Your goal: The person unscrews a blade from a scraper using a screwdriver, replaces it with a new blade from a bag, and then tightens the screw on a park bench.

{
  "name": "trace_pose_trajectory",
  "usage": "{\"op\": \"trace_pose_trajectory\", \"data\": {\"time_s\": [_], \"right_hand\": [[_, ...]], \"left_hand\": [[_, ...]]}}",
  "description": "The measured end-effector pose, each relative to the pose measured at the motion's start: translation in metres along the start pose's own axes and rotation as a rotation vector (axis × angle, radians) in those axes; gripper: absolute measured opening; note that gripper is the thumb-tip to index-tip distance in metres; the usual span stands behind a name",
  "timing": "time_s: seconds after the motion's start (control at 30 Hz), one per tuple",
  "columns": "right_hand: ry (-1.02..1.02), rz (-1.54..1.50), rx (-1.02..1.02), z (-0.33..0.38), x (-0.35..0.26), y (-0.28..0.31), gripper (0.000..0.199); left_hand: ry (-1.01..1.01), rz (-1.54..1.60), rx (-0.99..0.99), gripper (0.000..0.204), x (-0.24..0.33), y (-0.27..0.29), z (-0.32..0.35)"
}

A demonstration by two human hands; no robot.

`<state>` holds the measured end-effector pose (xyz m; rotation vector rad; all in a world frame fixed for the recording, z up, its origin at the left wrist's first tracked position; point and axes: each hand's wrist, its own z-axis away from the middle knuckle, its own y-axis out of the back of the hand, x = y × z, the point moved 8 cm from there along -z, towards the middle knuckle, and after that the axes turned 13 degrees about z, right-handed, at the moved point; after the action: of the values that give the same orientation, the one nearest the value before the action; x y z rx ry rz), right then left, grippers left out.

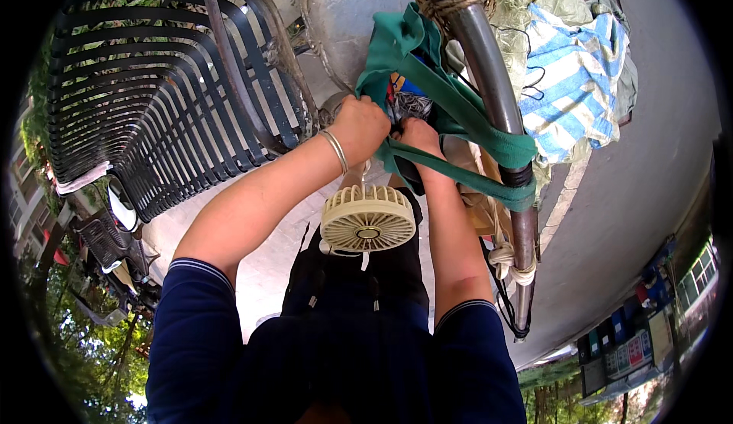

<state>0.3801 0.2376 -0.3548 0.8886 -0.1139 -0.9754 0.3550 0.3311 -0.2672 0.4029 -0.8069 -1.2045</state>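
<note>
Roadside setting: outdoors, with pale paving (267, 271) at the centre and a grey road (634, 172) sweeping down the right of the frame.
Green bag (397, 38): upper centre, mouth open toward the wearer, its straps (496, 143) looped around a curved metal bar (485, 65).
Left hand (362, 127): curled tight, its grip apparently closed on the bag's left edge.
Right hand (420, 135): at the bag's mouth, just beside the left; fingertips hidden, so whether its grip is wide, narrow or holding something cannot be told.
Likely faults: contents could spill should the left edge be released while the mouth gapes; the straps could slide along the sloping bar under an uneven pull; the beige fan (368, 221), dangling below the hands, could snag on a strap if the wearer leans forward.
Surroundings: a black slatted bench (172, 88) at upper left, a blue-and-white striped sheet (569, 88) at upper right, foliage (107, 367) at lower left.
</note>
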Motion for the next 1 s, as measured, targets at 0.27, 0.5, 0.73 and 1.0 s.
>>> {"op": "trace_pose_trajectory", "data": {"time_s": [0.27, 0.5, 0.73, 1.0], "right_hand": [[-0.207, -0.008, -0.071, -0.009, 0.02, 0.021, 0.027], [-0.225, -0.057, 0.132, -0.019, 0.023, 0.031, 0.021], [0.076, 0.136, 0.406, -0.002, -0.019, 0.065, 0.016], [0.144, -0.159, 0.389, 0.001, -0.044, 0.077, 0.03]], "left_hand": [[-0.056, -0.226, 0.247, 0.011, -0.008, 0.025, 0.02], [0.143, 0.035, -0.03, 0.011, -0.024, 0.026, 0.028], [0.032, 0.047, 0.127, 0.013, -0.034, 0.032, 0.055], [-0.055, -0.003, 0.362, 0.003, -0.037, 0.041, 0.085]]}}
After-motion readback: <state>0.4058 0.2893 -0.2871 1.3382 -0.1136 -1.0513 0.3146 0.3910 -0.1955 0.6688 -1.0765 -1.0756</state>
